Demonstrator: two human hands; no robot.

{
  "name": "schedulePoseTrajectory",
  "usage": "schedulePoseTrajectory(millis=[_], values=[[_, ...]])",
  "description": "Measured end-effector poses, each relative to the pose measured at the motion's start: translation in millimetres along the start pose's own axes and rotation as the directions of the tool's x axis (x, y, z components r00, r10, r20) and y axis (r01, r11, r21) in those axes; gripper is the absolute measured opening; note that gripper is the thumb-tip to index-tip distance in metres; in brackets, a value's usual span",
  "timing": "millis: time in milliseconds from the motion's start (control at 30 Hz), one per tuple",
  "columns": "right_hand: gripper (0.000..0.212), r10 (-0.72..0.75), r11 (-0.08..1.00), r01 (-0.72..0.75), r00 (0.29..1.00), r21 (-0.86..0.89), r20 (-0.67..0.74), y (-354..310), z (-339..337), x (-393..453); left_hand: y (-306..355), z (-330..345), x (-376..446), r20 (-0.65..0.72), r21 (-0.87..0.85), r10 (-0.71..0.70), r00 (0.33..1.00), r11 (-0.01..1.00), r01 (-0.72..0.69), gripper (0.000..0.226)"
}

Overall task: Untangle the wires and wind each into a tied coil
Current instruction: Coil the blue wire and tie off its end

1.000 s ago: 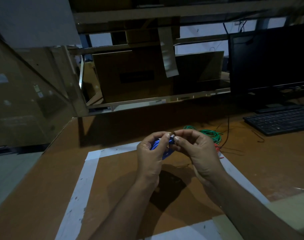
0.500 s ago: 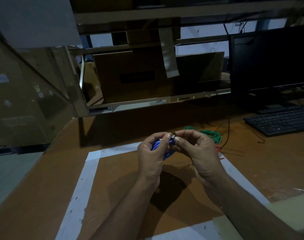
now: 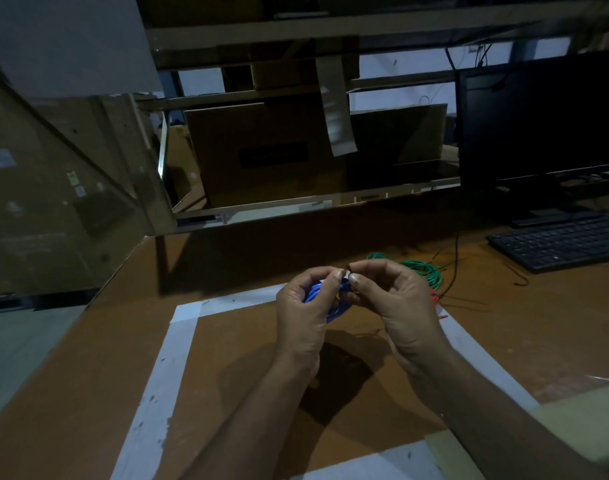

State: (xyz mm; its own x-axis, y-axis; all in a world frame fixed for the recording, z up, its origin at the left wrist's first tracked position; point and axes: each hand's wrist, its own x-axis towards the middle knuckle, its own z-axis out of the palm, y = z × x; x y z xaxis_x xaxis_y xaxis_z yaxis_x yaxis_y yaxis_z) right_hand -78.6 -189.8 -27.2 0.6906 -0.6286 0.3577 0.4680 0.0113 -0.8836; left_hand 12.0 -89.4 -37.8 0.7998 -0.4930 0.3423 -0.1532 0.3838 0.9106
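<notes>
Blue wire, bundled in loops, cradled in left hand, raised above taped brown table. Step judged: tying off the coil. Advise keeping loops bunched against the palm, drawing the tie snug, not letting turns spring loose. Left thumb and curled fingers closed round the bundle. Right hand pinching a small dark end, possibly the tie, between thumb and forefinger just above the bundle; too small to confirm. Green wire beyond right hand, loose, pending.

Dim scene, dark shadows, wide-angle edge distortion
</notes>
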Motion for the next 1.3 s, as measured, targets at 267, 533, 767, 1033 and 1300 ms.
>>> schedulePoseTrajectory(millis=[267, 533, 767, 1033, 1300], values=[[0.013, 0.004, 1.0, -0.004, 1.0, -0.006, -0.004, 0.2, -0.4, 0.4, 0.9, 1.0, -0.2, -0.003, -0.038, -0.017, 1.0, 0.999, 0.017, 0.012], [0.014, 0.007, 1.0, -0.007, 1.0, -0.013, 0.0, -0.9, -0.9, -1.5, 1.0, 0.0, -0.3, 0.008, -0.044, -0.019, 1.0, 0.999, 0.02, 0.009], [0.014, 0.0, 1.0, 0.0, 1.0, 0.007, -0.004, -3.0, 0.4, -2.5, 1.0, -0.4, 0.2, 0.014, -0.058, -0.026, 1.0, 0.998, 0.026, 0.009], [0.014, -0.004, 1.0, 0.004, 1.0, -0.031, -0.001, -1.9, 0.1, -2.3, -1.0, -0.7, 1.6, -0.008, -0.031, -0.028, 1.0, 0.999, 0.028, 0.017], [0.015, 0.0, 0.999, 0.0, 1.0, -0.032, 0.003, -1.0, -1.0, -1.6, -0.3, -0.4, -0.1, 0.008, -0.035, -0.031, 0.999, 0.999, 0.031, 0.009]])
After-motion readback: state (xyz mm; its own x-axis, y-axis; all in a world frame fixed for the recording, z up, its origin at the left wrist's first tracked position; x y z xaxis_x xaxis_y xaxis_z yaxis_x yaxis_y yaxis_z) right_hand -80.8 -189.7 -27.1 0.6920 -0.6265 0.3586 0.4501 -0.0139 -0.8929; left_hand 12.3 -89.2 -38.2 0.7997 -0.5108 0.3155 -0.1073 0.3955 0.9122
